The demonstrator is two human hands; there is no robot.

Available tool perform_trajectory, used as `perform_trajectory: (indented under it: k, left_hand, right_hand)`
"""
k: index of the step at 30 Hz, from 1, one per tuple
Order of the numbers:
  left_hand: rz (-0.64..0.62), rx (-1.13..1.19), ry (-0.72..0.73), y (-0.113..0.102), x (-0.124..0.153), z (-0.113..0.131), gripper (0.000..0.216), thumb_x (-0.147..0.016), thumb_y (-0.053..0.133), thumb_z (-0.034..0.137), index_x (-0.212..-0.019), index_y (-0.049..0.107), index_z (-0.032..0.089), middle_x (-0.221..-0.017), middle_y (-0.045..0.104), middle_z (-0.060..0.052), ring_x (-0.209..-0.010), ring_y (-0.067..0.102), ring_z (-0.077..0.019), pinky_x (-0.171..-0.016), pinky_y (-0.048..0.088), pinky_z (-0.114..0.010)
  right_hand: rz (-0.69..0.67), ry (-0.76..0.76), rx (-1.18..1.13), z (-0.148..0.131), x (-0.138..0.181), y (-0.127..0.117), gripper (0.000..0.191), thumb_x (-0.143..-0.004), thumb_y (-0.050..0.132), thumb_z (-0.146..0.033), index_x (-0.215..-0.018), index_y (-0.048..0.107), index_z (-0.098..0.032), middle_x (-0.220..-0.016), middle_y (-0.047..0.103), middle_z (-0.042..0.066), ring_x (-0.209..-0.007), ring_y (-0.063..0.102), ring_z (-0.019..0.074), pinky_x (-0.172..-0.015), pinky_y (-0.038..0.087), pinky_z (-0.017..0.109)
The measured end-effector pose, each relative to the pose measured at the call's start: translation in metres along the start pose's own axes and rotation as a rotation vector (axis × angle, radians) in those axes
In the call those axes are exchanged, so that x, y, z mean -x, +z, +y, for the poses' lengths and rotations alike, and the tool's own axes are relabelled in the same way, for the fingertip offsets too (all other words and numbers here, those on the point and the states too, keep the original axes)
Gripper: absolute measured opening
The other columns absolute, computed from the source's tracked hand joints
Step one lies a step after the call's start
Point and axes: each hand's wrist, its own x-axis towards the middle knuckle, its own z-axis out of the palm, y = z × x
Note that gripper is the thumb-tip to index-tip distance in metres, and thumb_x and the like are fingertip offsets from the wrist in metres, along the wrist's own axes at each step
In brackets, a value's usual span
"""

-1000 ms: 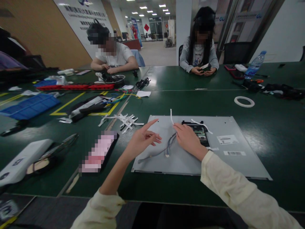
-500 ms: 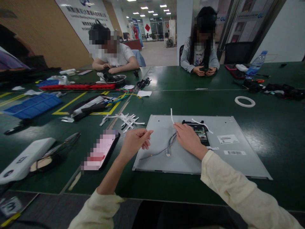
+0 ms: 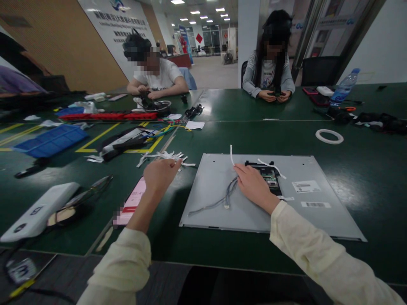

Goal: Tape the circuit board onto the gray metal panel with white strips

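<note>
A grey flat metal panel (image 3: 210,190) lies on the table with a green circuit board (image 3: 271,179) at its upper middle. My right hand (image 3: 254,186) is over the panel, its fingers closed at the lower end of a white tape strip (image 3: 231,155) that sticks out past the fingertips. Thin grey cables (image 3: 228,191) run out from beside this hand. Other white strips lie by the board. My left hand (image 3: 160,178) is closed in a pinch at the pile of white strips (image 3: 168,155), partly covering it; whatever is between its fingertips is hidden.
A phone (image 3: 130,205) lies under my left forearm, with a white power bank (image 3: 40,212) further left. Behind are a blue tray (image 3: 52,140), a tape roll (image 3: 329,136) and a water bottle (image 3: 345,87). Two people sit across the table (image 3: 241,131).
My left hand has moved left and away from me, from the panel's left edge to the pile of strips. The right hand stays at the tape strip.
</note>
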Motion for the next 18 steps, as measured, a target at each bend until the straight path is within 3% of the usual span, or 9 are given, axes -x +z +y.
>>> perform_trajectory:
  k: [6, 13, 18]
  left_hand:
    - [-0.066, 0.036, 0.046, 0.018, -0.011, -0.007, 0.047, -0.091, 0.034, 0.045, -0.073, 0.064, 0.014, -0.078, 0.067, -0.012, -0.077, 0.062, -0.0269, -0.065, 0.039, -0.030]
    - [0.065, 0.270, -0.090, 0.038, -0.018, -0.008, 0.025, -0.082, 0.047, 0.028, -0.096, 0.064, 0.017, -0.084, 0.071, -0.008, -0.081, 0.065, -0.0222, -0.075, 0.043, -0.028]
    - [0.065, 0.233, -0.078, 0.040, -0.017, -0.009, 0.025, -0.082, 0.046, 0.028, -0.086, 0.067, 0.017, -0.085, 0.070, -0.008, -0.083, 0.063, -0.0232, -0.077, 0.043, -0.029]
  right_hand:
    - [-0.003, 0.000, -0.004, 0.000, 0.000, 0.000, 0.041, -0.093, 0.037, -0.018, -0.132, 0.049, -0.013, -0.136, 0.049, 0.010, -0.112, 0.047, 0.0230, -0.097, 0.037, 0.038]
    - [0.002, -0.007, -0.006, 0.000, 0.000, -0.001, 0.041, -0.093, 0.036, -0.018, -0.132, 0.048, -0.012, -0.137, 0.049, 0.010, -0.112, 0.047, 0.0232, -0.098, 0.037, 0.037]
    - [-0.010, 0.012, -0.008, -0.001, -0.001, 0.000, 0.042, -0.092, 0.037, -0.018, -0.133, 0.046, -0.012, -0.137, 0.048, 0.011, -0.112, 0.048, 0.0228, -0.098, 0.037, 0.037]
